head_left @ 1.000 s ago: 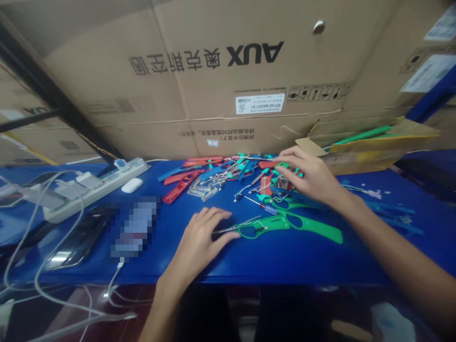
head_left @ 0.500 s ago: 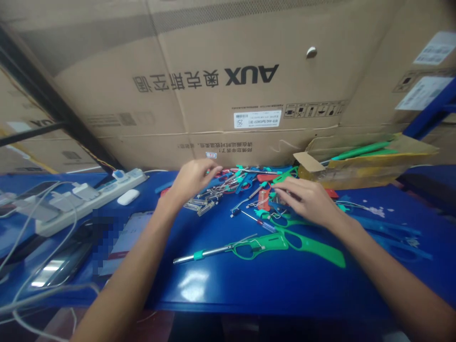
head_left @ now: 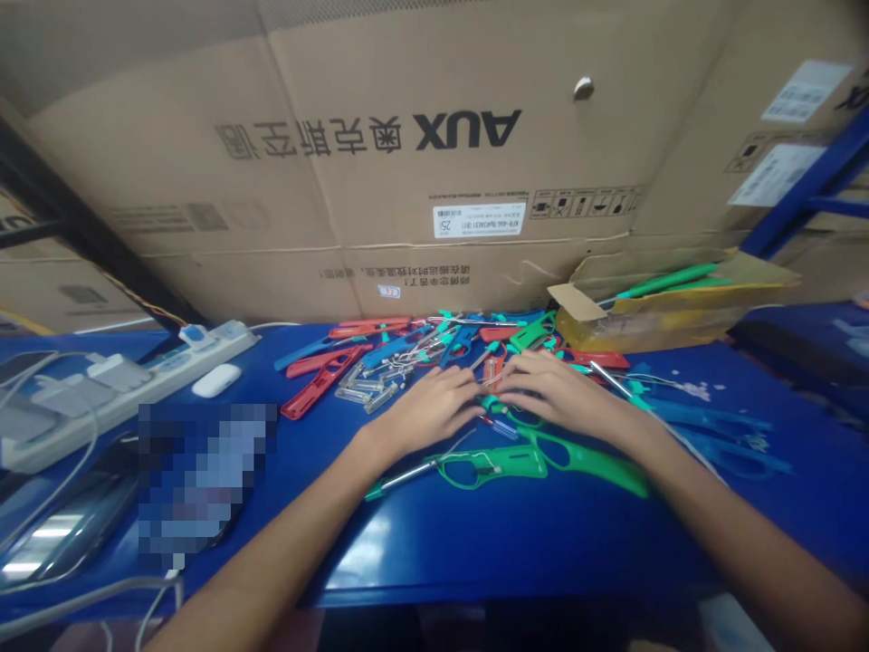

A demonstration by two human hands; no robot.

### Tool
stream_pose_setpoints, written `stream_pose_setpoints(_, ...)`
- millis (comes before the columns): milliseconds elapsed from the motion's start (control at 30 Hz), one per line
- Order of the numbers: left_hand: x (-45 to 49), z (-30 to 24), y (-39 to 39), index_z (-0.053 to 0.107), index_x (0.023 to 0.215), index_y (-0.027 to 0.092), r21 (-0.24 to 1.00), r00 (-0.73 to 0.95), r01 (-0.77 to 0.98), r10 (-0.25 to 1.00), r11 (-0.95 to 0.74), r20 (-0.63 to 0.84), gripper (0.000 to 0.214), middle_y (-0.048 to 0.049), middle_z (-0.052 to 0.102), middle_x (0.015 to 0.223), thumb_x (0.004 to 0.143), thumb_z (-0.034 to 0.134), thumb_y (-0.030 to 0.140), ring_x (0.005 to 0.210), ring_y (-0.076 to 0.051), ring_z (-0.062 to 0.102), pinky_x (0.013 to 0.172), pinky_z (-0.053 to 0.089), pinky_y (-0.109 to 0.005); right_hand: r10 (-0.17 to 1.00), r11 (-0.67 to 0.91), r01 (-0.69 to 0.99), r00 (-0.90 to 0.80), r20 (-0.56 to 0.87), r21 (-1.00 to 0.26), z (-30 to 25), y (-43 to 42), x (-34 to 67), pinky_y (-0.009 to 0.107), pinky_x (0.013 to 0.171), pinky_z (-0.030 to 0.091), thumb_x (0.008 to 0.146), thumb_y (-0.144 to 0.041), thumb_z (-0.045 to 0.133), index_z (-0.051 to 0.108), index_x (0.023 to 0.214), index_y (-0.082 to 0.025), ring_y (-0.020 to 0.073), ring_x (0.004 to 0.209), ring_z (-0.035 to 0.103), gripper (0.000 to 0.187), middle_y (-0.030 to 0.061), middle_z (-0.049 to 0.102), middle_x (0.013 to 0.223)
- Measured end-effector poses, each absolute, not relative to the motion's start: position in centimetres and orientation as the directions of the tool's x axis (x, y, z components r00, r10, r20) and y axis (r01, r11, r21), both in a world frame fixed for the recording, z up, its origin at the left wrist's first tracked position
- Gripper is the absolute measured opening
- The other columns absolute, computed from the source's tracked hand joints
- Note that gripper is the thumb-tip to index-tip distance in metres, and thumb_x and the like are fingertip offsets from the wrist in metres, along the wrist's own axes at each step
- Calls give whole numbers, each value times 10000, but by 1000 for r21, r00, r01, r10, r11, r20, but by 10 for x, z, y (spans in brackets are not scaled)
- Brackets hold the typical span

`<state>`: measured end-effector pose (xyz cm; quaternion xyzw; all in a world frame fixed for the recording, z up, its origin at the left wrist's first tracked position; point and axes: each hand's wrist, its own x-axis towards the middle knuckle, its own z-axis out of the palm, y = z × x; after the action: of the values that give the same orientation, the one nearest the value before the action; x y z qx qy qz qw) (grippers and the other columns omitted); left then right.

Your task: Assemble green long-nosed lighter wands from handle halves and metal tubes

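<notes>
Both my hands rest palm down on the blue table (head_left: 475, 543), fingertips meeting over a small teal part (head_left: 487, 401). My left hand (head_left: 427, 409) has its fingers curled in toward that spot, and my right hand (head_left: 558, 394) reaches in from the other side with fingers pressed together. What they pinch is hidden. Just in front of the hands lies a green plastic handle (head_left: 522, 460) with a metal rod (head_left: 402, 476) sticking out to the left. Behind them is a pile of red, blue and teal plastic parts (head_left: 400, 349) with small clear tubes.
A large AUX cardboard box (head_left: 407, 163) walls off the back. An open cardboard box (head_left: 679, 303) with green pieces sits at the right. At the left are a power strip (head_left: 136, 385) with cables, a white case (head_left: 215, 380) and a phone (head_left: 61, 530). Blue handles (head_left: 712, 426) lie at the right.
My left hand came back from the pile at the far left to meet my right hand above the green handle. The right hand shifted slightly left.
</notes>
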<state>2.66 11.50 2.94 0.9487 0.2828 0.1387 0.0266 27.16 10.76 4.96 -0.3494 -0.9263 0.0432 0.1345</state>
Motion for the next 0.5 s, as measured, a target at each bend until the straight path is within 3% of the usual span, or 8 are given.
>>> stream_pose_setpoints(167,36,26,111,651,1217,134,114,789,558,568,-822,234,335,-100,688,1064,1059,471,369,997,-255,641,883,476,-401,678,734,670,-713,177,-114,45,107,268,467,933,448,1006,-344,566,734,1096,-215,261,1041,605,230,79,687,1085)
stream_pose_setpoints(333,24,47,111,685,1146,151,141,790,552,570,-822,227,283,-88,707,1045,1056,489,335,967,-223,655,877,477,-364,699,713,693,-689,194,-110,43,106,264,475,904,454,1011,-333,560,731,1115,-221,270,1031,611,230,85,693,1088)
stream_pose_setpoints(500,-7,78,106,738,954,209,390,759,588,650,-709,37,238,-24,739,912,963,649,429,813,-175,664,727,458,-293,676,736,626,-700,229,-259,53,96,262,444,968,441,966,-438,623,709,1132,-235,255,1130,591,276,74,667,1197)
